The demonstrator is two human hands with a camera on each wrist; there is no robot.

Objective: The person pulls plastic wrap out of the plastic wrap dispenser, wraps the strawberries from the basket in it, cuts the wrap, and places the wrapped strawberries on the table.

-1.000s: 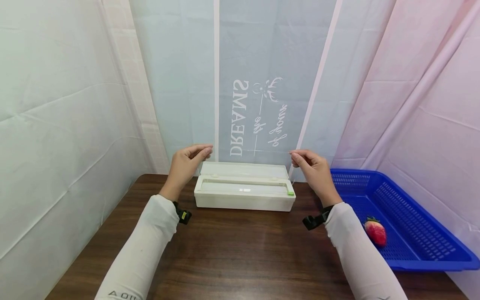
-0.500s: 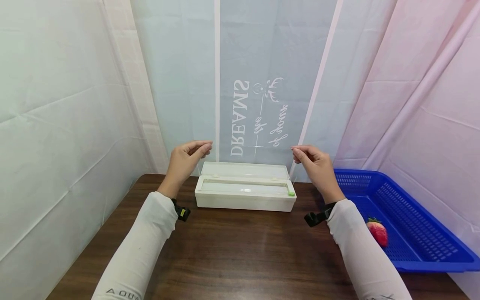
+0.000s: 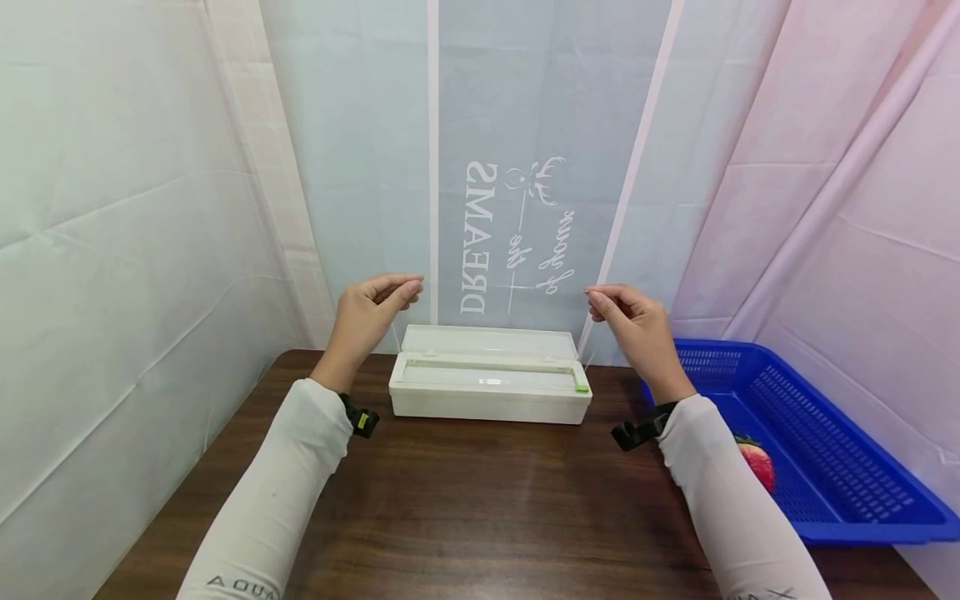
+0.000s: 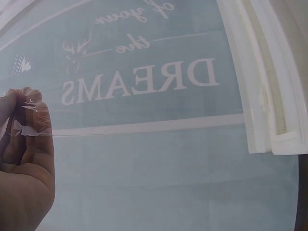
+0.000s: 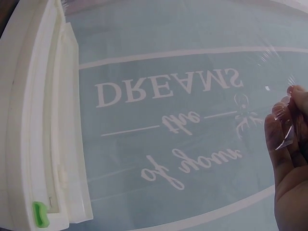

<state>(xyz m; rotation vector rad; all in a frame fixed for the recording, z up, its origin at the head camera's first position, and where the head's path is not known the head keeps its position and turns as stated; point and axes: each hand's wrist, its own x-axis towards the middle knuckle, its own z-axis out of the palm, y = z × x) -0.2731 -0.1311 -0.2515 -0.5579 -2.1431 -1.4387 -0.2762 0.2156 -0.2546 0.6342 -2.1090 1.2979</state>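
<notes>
A long white cling film dispenser [image 3: 487, 406] stands on the table with its lid [image 3: 489, 342] tipped back. From it a clear sheet of cling film [image 5: 286, 140] stretches up between both hands, nearly invisible apart from glints and faint edge lines. Its left corner is pinched between thumb and fingertips of my left hand [image 3: 366, 315], above the box's left end. My right hand [image 3: 636, 327] pinches the other corner above the right end. Film bunches at the fingertips in both wrist views. A green slider [image 3: 581, 387] sits at the dispenser's right end.
To the right is a blue plastic basket [image 3: 862, 533] with a red strawberry-like fruit [image 3: 759, 467] in it, partly behind the right sleeve. A printed curtain [image 3: 375, 167] hangs close behind the dispenser. White cloth [image 3: 112, 250] walls the left side of the brown table [image 3: 480, 508].
Both hands have risen a little, lifting the film's top edge higher above the dispenser. The dispenser has stayed in place.
</notes>
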